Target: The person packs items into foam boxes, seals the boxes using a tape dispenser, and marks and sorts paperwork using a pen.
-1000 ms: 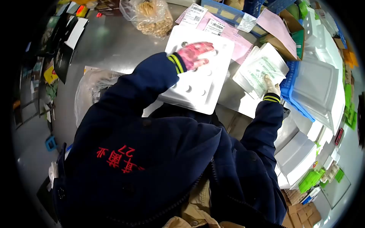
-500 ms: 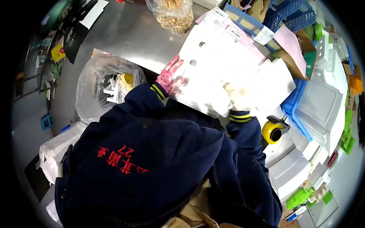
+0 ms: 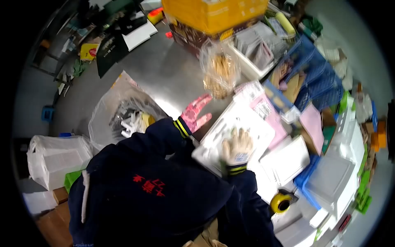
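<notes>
My left hand (image 3: 196, 114), in a pink patterned glove, has its fingers spread at the left side of a white foam tray (image 3: 263, 133) and holds nothing. Flat over the tray lies my right hand (image 3: 238, 147) in a white glove, its fingers apart. Something thin and pale seems to lie beneath it, but glare and blur hide its edges. A stack of white rectangular pieces (image 3: 288, 159) is to the right of the tray. Above the tray sits a clear bag of tan, stick-like pieces (image 3: 222, 76).
An open plastic bag (image 3: 105, 123) with white and yellow items is at the left. A yellow tape dispenser (image 3: 281, 201) lies at lower right. Pink slips (image 3: 267, 119), blue baskets (image 3: 317, 78) and a yellow box (image 3: 216, 14) stand farther back. Clear lids (image 3: 331, 173) are at the right.
My right hand went from the white stack at the right onto the tray, carrying a green-printed packet, and now lies flat. My left hand left the tray's top for its left side. The view shifted.
</notes>
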`<control>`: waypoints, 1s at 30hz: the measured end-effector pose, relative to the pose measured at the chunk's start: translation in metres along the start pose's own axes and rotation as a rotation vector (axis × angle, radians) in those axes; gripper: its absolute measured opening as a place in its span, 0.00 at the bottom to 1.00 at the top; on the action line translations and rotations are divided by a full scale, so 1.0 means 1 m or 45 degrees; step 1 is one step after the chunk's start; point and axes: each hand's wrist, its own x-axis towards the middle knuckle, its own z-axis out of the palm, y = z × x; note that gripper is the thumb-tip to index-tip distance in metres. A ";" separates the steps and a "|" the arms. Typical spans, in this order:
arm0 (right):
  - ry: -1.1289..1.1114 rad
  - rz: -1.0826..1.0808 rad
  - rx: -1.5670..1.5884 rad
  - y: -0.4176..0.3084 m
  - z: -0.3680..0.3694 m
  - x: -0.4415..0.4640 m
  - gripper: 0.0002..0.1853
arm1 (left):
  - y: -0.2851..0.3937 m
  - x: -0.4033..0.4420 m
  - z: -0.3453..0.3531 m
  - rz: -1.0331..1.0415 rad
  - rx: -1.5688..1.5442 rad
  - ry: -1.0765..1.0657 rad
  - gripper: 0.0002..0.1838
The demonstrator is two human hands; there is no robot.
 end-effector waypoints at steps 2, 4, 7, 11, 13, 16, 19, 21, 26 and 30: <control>0.035 -0.109 -0.014 -0.006 0.005 0.006 0.22 | -0.020 0.057 -0.044 0.157 0.129 0.285 0.29; 0.054 -0.170 0.003 -0.009 0.000 0.017 0.19 | -0.031 0.117 -0.102 0.304 0.145 0.565 0.28; 0.029 -0.131 -0.088 -0.014 0.004 0.015 0.18 | -0.040 0.213 -0.197 0.715 0.457 1.002 0.25; -0.018 -0.071 -0.152 -0.013 0.012 0.012 0.20 | -0.038 0.334 -0.281 0.736 0.665 0.848 0.20; -0.049 -0.038 -0.174 -0.015 0.012 0.010 0.21 | -0.036 0.367 -0.288 0.509 0.661 0.346 0.19; 0.003 -0.047 -0.182 -0.016 0.012 0.015 0.22 | -0.037 0.366 -0.269 0.118 0.566 -0.309 0.27; 0.040 0.164 -0.110 -0.023 0.011 0.045 0.23 | -0.037 0.342 -0.271 0.171 0.704 -0.383 0.30; 0.124 0.082 -0.077 -0.037 -0.007 0.113 0.25 | -0.043 0.329 -0.267 0.262 0.679 -0.261 0.25; 0.407 -0.448 0.019 -0.111 -0.065 0.342 0.29 | -0.038 0.322 -0.273 0.296 0.699 -0.367 0.25; 0.417 -0.566 0.006 -0.110 -0.017 0.419 0.22 | -0.042 0.373 -0.285 0.490 0.621 -0.896 0.17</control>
